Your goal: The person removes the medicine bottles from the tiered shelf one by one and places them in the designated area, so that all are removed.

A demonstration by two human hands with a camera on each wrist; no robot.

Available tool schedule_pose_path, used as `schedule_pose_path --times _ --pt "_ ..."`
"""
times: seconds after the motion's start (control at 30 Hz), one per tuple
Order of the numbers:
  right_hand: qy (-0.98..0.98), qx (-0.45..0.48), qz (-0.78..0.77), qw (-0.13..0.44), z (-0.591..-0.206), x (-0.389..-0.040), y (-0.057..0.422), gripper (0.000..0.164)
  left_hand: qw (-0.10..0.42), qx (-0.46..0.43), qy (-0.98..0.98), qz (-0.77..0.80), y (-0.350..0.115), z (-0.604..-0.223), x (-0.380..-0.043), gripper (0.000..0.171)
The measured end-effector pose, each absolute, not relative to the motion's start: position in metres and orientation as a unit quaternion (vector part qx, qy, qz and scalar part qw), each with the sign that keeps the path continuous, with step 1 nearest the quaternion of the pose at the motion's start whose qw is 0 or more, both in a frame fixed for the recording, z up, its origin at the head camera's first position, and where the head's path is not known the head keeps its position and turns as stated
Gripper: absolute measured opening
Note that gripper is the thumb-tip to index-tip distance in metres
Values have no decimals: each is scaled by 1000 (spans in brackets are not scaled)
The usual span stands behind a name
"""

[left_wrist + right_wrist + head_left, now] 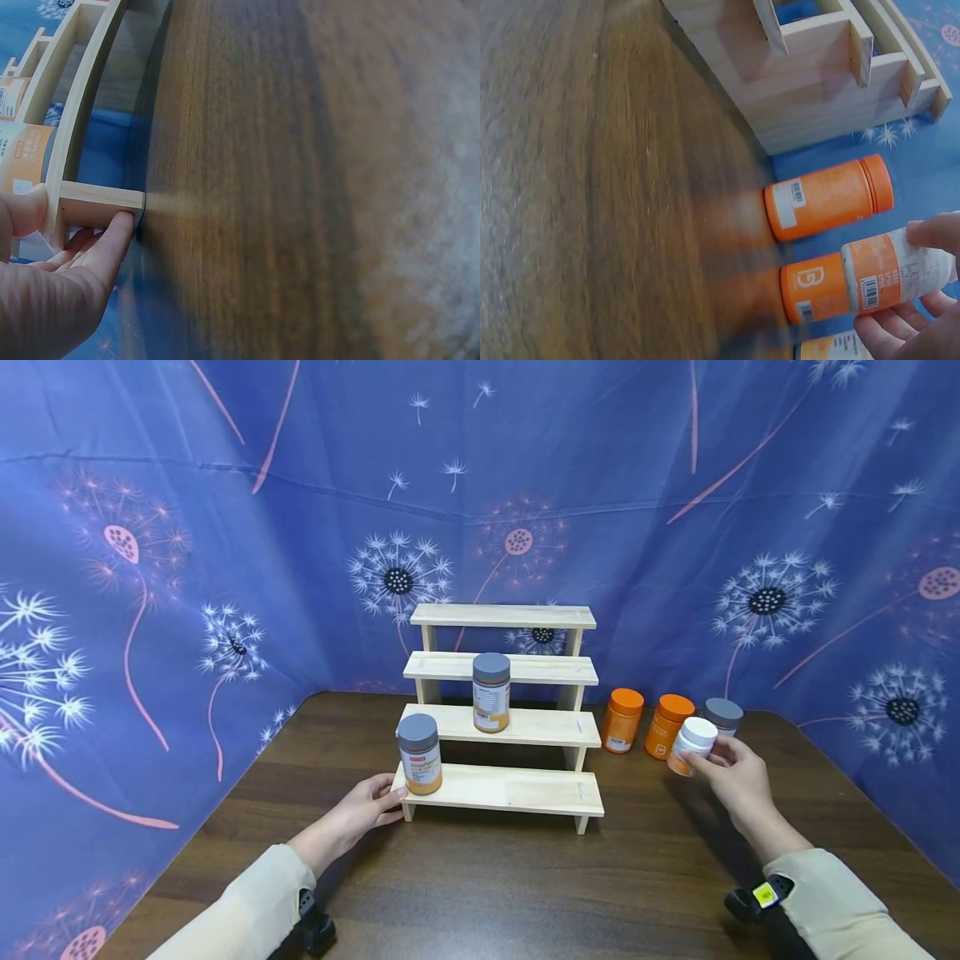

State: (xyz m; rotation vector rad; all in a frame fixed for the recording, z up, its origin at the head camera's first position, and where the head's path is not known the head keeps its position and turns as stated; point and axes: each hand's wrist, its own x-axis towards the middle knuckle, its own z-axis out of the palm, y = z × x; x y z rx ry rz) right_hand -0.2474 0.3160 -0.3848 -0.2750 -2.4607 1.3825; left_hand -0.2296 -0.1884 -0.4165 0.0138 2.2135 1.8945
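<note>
My left hand [363, 814] grips the left end of the lowest tier of a stepped wooden display rack [510, 789]. In the left wrist view its thumb lies on top of the board and its fingers are against the leg. A grey-lidded bottle [420, 756] stands on that tier beside the thumb. Another grey-lidded bottle [491, 693] stands on the second tier. On the right, my right hand [738, 781] pinches a small white-capped pill bottle [896, 271] between thumb and fingers. It is held off the table, in front of an orange bottle [667, 727].
A second orange bottle [622, 721] stands on the brown table [480, 885], just right of the rack. Another grey-lidded bottle [723, 714] stands behind the right hand, partly hidden. A blue dandelion-print cloth [637, 552] hangs behind and at both sides.
</note>
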Motion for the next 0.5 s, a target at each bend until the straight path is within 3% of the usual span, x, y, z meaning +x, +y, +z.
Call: schedule_pose_path --times 0.5 --pt "-858 -163 470 127 -393 -251 341 69 112 4 755 646 -188 -417 -231 43"
